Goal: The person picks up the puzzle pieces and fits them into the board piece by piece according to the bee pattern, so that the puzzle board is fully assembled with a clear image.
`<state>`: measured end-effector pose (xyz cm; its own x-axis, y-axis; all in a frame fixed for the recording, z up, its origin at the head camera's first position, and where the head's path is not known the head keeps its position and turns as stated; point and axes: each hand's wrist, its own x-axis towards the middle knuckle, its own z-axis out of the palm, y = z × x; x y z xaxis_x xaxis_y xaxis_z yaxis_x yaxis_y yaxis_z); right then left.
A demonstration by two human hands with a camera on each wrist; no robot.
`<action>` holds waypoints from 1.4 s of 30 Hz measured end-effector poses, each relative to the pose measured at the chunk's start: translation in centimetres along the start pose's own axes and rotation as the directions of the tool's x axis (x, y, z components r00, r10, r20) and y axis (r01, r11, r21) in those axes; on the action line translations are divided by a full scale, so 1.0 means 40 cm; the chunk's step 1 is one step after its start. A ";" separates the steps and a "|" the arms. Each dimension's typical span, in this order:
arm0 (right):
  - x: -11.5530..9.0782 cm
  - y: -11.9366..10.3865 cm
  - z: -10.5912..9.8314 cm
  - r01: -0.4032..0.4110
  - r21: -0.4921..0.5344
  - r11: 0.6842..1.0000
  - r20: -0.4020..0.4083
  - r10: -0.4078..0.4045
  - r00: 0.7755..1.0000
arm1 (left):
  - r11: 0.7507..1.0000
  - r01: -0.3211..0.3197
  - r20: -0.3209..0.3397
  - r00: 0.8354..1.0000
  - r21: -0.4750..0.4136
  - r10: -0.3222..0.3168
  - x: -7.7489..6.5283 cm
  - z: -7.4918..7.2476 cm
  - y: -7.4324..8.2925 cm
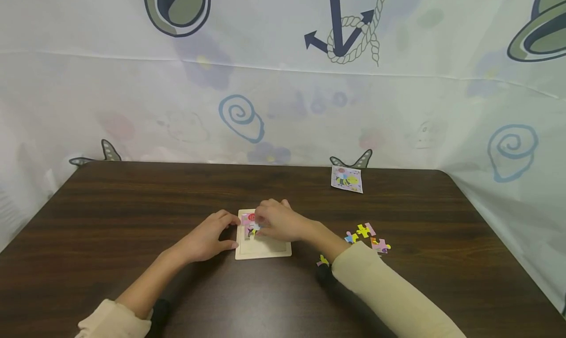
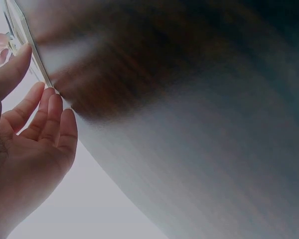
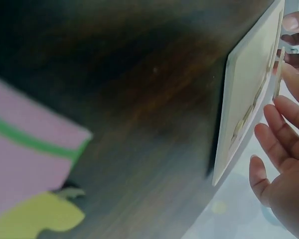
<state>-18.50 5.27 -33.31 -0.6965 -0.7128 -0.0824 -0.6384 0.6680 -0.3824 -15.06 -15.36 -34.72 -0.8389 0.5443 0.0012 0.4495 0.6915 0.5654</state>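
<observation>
My left hand (image 1: 208,237) touches the left edge of a pale wooden puzzle tray (image 1: 265,251), with thumb and fingers spread along that side. Over the tray's upper part, my right hand (image 1: 279,221) pinches a jigsaw piece (image 3: 279,72), seen edge-on in the right wrist view. Pink printed pieces (image 1: 245,221) lie in the tray's upper left corner, partly hidden by the right fingers. The lower part of the tray shows bare wood.
Several loose jigsaw pieces (image 1: 363,231) lie to the right of the tray, one (image 1: 323,260) close beside my right sleeve. A picture card with a bee (image 1: 347,179) lies at the back edge of the dark wooden table (image 1: 132,205). A patterned cloth (image 1: 283,97) hangs behind.
</observation>
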 end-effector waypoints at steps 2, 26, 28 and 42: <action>0.003 -0.003 0.004 -0.005 -0.017 1.000 0.006 0.005 1.000 | 1.000 0.001 0.000 1.000 -0.002 -0.001 0.000 0.000 0.001; 0.014 -0.012 0.024 -0.005 -0.111 0.994 0.009 0.006 1.000 | 1.000 0.004 -0.002 1.000 0.000 -0.004 -0.001 0.001 0.000; 0.015 -0.012 0.026 -0.006 -0.114 0.993 0.007 0.007 1.000 | 1.000 0.004 -0.003 1.000 0.001 -0.004 -0.001 0.002 0.001; 0.012 -0.015 0.028 -0.028 -0.109 0.994 0.012 0.030 0.999 | 1.000 0.014 -0.005 1.000 -0.008 -0.014 -0.001 0.007 -0.001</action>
<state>-18.07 4.27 -34.14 -0.7110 -0.6953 -0.1051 -0.6505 0.7072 -0.2770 -14.96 -15.26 -34.97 -0.8467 0.5320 -0.0025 0.4351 0.6952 0.5722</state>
